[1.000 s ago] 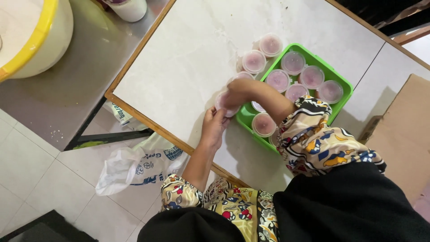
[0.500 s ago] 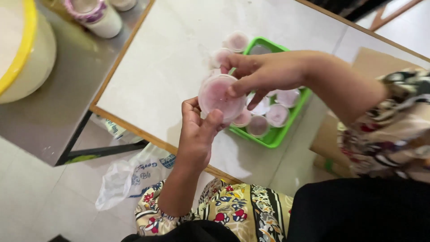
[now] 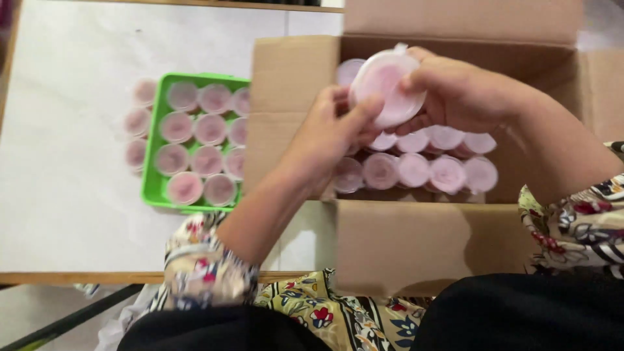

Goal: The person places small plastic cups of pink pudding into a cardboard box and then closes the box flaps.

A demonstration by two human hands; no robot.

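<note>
both hands on one lidded pink cup (image 3: 388, 87), held over the open cardboard box (image 3: 416, 240). right hand (image 3: 465, 91) clamped on the cup's rim from 3 o'clock, left hand (image 3: 331, 133) fingers pressed against it from 8 o'clock. box holds rows of same pink cups (image 3: 416, 170) right below. green tray (image 3: 153, 170) with more cups sits at 9 o'clock on the white counter (image 3: 65, 214), just beside the box flap.
</note>
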